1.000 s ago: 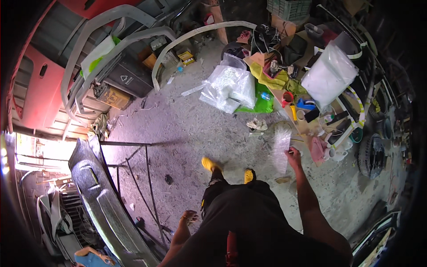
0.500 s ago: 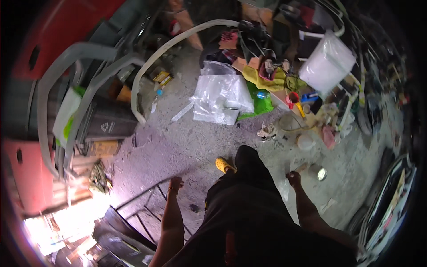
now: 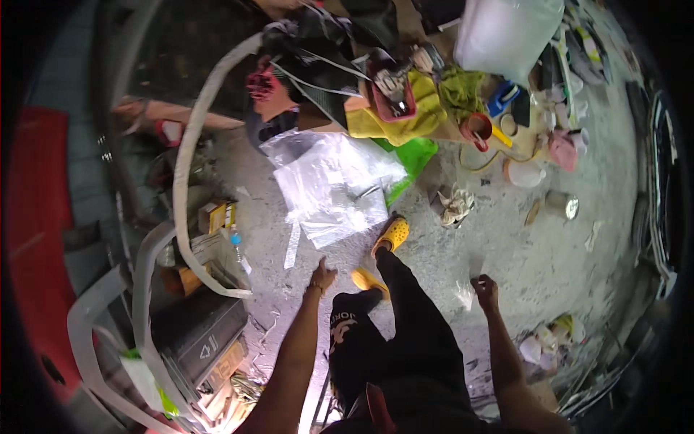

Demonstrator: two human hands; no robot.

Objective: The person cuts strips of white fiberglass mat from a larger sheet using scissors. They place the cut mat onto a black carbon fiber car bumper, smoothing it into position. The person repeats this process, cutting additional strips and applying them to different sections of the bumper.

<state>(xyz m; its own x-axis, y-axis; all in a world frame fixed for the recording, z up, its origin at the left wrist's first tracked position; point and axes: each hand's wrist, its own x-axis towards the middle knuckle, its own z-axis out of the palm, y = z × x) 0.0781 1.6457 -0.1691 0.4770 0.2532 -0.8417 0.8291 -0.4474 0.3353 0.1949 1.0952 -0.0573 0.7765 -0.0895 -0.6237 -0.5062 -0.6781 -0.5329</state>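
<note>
My left hand [image 3: 322, 275] hangs open and empty over the concrete, its fingers apart, just below a pile of folded clear plastic sheets [image 3: 333, 184] that lies partly on a green bag [image 3: 413, 163]. My right hand [image 3: 486, 288] is closed on a thin clear plastic sheet [image 3: 464, 296], which is faint and blurred against the floor. Both forearms reach up from the lower edge, either side of my legs and yellow clogs [image 3: 392, 233].
Cardboard bearing a yellow cloth [image 3: 394, 123], red mug [image 3: 477, 129] and wrapped white bundle [image 3: 508, 36] lies beyond. Curved trim pieces [image 3: 194, 145], a dark bin [image 3: 195, 336] and red panels [image 3: 45, 239] line the left. A metal can [image 3: 560, 204] stands right; long parts lie along the right edge.
I have walked forward and turned, so the plastic pile is closer and the bright opening has largely left view. My left hand has swung forward; my right still holds the sheet.
</note>
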